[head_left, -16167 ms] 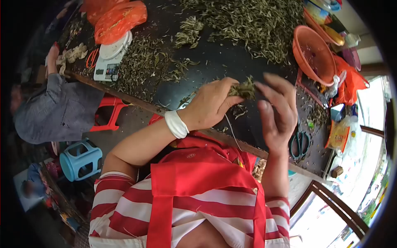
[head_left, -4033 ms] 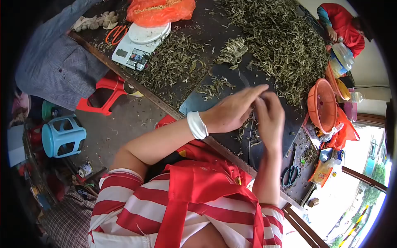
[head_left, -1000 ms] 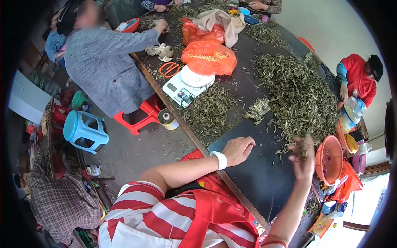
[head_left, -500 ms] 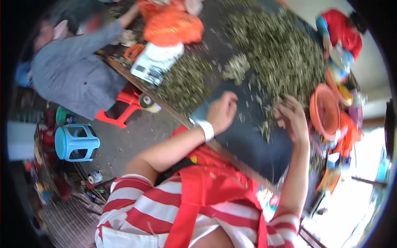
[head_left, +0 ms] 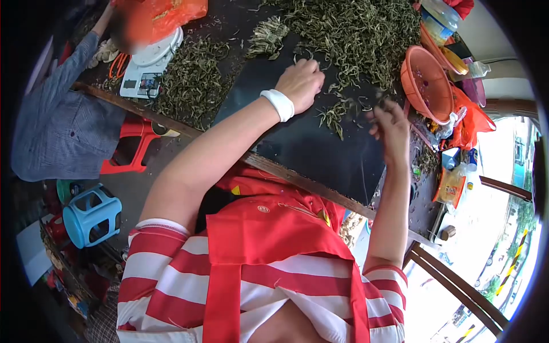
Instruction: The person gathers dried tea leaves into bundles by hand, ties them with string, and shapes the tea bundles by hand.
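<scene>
My left hand (head_left: pixel 300 84), with a white band (head_left: pixel 278 105) at its wrist, rests closed on the dark tabletop, below the large pile of dried leaves (head_left: pixel 354 40). Its fingers curl under, and anything they hold is hidden. To the right, my right hand (head_left: pixel 392 123) hovers over the table, slightly blurred, with its fingers bent and apart. A small scatter of leaves (head_left: pixel 334 117) lies between my hands. A pale bundle of leaves (head_left: pixel 267 37) lies just up and left of my left hand.
At the left are a white scale (head_left: pixel 140 77), an orange bag (head_left: pixel 177 17) and another leaf pile (head_left: pixel 191 80). An orange basket (head_left: pixel 426 83) and red bag (head_left: pixel 472 123) stand at the right. A person in a grey sleeve (head_left: pixel 68 71) is at the table's left side.
The view has shifted. My left hand has moved up the table, closer to the pale bundle. My right hand has come back from the large pile's edge, and the small leaf scatter now lies more spread out.
</scene>
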Tool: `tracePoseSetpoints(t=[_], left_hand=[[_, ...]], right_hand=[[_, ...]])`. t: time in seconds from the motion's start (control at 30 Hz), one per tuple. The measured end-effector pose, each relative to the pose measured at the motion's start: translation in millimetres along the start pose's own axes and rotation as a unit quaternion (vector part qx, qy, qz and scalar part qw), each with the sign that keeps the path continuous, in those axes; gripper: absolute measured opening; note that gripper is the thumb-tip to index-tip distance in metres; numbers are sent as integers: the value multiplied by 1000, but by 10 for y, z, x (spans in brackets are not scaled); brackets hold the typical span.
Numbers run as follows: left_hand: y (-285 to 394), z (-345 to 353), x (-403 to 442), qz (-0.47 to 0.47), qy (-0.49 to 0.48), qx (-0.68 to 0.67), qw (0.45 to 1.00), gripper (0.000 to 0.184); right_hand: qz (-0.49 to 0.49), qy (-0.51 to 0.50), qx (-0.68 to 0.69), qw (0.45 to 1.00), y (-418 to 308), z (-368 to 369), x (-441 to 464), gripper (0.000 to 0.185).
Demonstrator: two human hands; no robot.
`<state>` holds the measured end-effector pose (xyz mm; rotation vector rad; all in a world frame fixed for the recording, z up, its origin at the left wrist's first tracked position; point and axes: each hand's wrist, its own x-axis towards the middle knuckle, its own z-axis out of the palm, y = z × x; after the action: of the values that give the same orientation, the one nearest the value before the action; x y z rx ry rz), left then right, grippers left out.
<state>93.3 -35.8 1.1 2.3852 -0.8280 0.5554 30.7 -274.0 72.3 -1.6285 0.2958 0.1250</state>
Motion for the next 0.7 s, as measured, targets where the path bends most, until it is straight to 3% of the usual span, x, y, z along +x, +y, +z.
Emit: tracePoseSetpoints(t=[0.07, 0.13, 0.17, 0.2, 0.23, 0.3, 0.47, 0.53, 0.57, 0.63, 0.7], left_hand=[[-4, -108, -60, -87, -11, -90, 992, 13], [87, -256, -299, -184, -41, -182, 965, 10], [132, -386, -393, -268, -39, -253, 929, 9], [183, -505, -472, -349, -33, -318, 881, 9], [237, -563, -544, -348, -38, -315, 882, 9], [336, -619, -669, -385, 76, -419, 819, 10], [266, -810, -962, -422, 94, -380, 818, 14], [259, -857, -960, -408, 77, -346, 842, 14], [309, -875, -1017, -402, 54, -316, 858, 14], [367, -898, -1069, -375, -1, -259, 890, 15], [403, -831, -1003, -367, 1, -276, 888, 15]], right_hand=[[23, 28, -43, 998, 48, -124, -48, 31], [33, -39, 139, 989, 104, -404, -220, 31], [39, -37, 147, 988, 181, -380, -253, 31], [-27, 7, 8, 1000, 263, -340, -277, 28], [-92, 52, -134, 985, 337, -293, -298, 26], [-218, 124, -412, 876, 407, -210, -279, 21], [-260, 22, -360, 896, 461, 317, -192, 13], [-258, 84, -394, 878, 382, 463, -268, 8], [-252, 77, -393, 881, 368, 569, -313, 8], [-333, 40, -364, 869, 351, 832, -371, 9], [-353, 34, -403, 844, 458, 1094, -324, 8]])
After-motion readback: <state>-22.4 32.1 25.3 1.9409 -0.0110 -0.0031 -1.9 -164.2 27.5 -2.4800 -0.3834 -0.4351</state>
